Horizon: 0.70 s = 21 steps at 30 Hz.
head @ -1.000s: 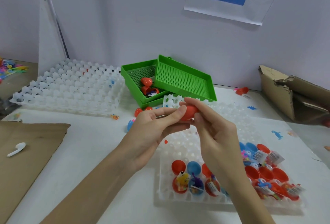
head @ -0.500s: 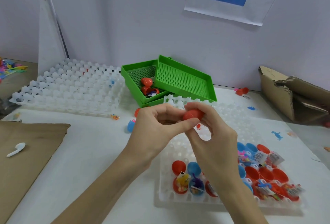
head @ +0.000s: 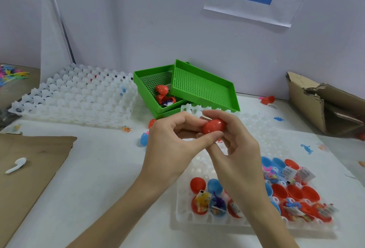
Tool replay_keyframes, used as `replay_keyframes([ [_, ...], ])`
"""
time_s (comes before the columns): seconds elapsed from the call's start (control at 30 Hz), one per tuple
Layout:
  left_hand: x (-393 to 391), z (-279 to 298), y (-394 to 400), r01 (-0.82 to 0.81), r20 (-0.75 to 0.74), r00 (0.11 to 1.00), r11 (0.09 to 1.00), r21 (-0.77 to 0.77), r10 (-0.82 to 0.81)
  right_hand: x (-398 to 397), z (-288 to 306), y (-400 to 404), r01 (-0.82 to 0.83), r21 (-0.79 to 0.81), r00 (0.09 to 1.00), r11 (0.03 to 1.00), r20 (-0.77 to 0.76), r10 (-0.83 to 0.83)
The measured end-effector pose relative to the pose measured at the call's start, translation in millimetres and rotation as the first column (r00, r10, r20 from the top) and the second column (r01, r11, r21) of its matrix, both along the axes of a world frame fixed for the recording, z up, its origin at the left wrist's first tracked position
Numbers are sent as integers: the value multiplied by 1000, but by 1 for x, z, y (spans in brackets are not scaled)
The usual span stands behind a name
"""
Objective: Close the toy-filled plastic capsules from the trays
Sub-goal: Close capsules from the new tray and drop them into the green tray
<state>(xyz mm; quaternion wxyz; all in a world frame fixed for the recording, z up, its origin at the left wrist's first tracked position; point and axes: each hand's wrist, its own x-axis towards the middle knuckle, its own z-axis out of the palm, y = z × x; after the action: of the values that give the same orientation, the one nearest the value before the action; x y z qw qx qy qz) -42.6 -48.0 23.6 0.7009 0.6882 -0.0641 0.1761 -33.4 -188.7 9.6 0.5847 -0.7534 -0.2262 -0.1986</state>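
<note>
A red plastic capsule [head: 214, 126] is held between both hands above the table's middle. My left hand [head: 171, 145] pinches its left end with thumb and fingers. My right hand [head: 235, 149] curls round its right end. Below them lies a white cell tray [head: 183, 214] with several open red and blue capsule halves [head: 197, 185] holding small toys and labels. Two green mesh trays [head: 201, 87] stand behind, the lower one with two red capsules [head: 162, 89].
A stack of white cell trays [head: 75, 97] lies at the back left. Brown cardboard [head: 29, 158] with a white spoon [head: 16, 165] covers the left edge. A torn cardboard box [head: 325, 105] sits at the right. Loose blue [head: 144, 139] and red [head: 267, 100] capsules lie on the table.
Both hands have shifted their hold on the red capsule; the right fingers now wrap over its right end and the left thumb sits beneath it.
</note>
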Motion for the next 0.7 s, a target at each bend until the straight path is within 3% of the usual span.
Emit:
replay_keyframes([
  [0.27,-2,-1,-2,-19,-70,997,1000,-19,17,1,-3,-1,85,-116,994,990,84,-76],
  [0.5,0,1,0,-1,-119,993,998,-57,-6,-1,0,0,-54,85,997,995,-46,58],
  [0.7,0,0,2,20,-111,993,999,-43,-25,-2,1,0,-78,107,996,991,-37,82],
])
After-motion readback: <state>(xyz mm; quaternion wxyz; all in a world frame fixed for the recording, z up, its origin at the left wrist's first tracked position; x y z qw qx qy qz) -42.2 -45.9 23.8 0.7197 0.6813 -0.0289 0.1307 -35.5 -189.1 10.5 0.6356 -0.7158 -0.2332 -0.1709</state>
